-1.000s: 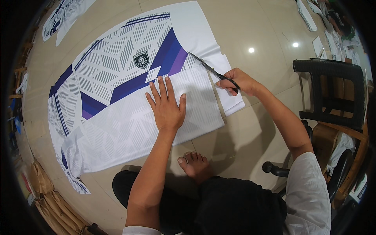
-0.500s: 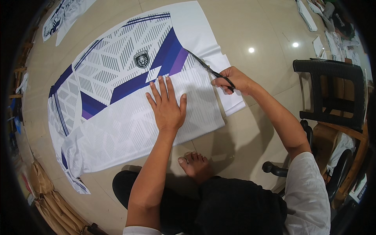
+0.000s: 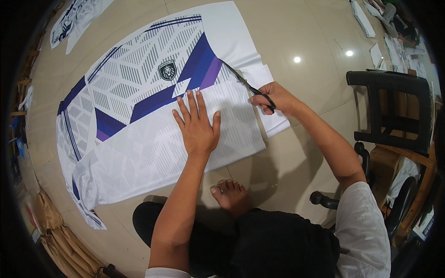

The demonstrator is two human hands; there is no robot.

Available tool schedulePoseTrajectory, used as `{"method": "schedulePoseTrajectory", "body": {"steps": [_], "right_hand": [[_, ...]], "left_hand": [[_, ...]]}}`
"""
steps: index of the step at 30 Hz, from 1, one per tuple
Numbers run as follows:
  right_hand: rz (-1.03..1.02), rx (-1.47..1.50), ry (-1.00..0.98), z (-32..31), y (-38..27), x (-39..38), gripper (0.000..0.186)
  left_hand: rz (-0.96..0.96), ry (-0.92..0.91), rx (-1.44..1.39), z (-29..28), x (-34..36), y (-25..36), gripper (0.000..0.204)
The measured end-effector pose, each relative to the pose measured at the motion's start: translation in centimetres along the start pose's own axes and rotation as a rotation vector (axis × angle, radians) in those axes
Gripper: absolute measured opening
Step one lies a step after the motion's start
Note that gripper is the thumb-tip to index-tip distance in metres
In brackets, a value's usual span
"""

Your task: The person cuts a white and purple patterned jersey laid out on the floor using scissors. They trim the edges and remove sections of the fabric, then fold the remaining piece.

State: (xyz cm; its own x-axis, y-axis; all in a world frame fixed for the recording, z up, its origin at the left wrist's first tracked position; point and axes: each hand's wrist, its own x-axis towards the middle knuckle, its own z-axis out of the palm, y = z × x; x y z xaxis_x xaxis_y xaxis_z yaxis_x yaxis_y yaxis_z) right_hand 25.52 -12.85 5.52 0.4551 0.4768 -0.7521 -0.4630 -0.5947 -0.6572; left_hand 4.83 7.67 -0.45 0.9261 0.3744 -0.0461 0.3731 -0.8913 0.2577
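Note:
A large piece of printed fabric (image 3: 143, 60), white with grey stripes, purple and blue bands and a dark crest (image 3: 168, 70), lies spread on the tiled floor. Its near part is folded over, showing the pale reverse side (image 3: 153, 148). My left hand (image 3: 199, 127) presses flat on that fold, fingers spread. In my right hand (image 3: 273, 99) is a pair of black-handled scissors (image 3: 244, 79), the fingers wrapped round the handles. The blades point up and left along the curved edge between the print and a plain white margin (image 3: 238, 39); their tips reach the purple band.
A black plastic stool (image 3: 394, 109) stands at the right, by a wooden frame and black chair parts (image 3: 320, 198). More printed fabric (image 3: 69, 25) lies at the far left. Brown wrapped bundles (image 3: 69, 248) sit at the lower left. My bare foot (image 3: 229, 194) rests near the fabric.
My right hand has shifted very slightly left, and the scissor handles have drawn closer together. The left hand and the fabric keep their places.

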Motion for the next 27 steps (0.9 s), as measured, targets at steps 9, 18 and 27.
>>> {"method": "schedulePoseTrajectory", "body": {"steps": [9,18,27], "right_hand": [[0.011,0.019,0.009,0.7,0.0,-0.3,0.028],[-0.010,0.030,0.014,1.5,-0.9,-0.7,0.033],[-0.015,0.028,0.056,2.3,-1.5,0.4,0.033]], "left_hand": [[0.002,0.008,-0.014,0.0,0.0,-0.1,0.080],[0.000,0.009,-0.010,0.0,0.0,0.0,0.080],[0.004,0.010,-0.018,-0.2,0.0,0.0,0.080]]}}
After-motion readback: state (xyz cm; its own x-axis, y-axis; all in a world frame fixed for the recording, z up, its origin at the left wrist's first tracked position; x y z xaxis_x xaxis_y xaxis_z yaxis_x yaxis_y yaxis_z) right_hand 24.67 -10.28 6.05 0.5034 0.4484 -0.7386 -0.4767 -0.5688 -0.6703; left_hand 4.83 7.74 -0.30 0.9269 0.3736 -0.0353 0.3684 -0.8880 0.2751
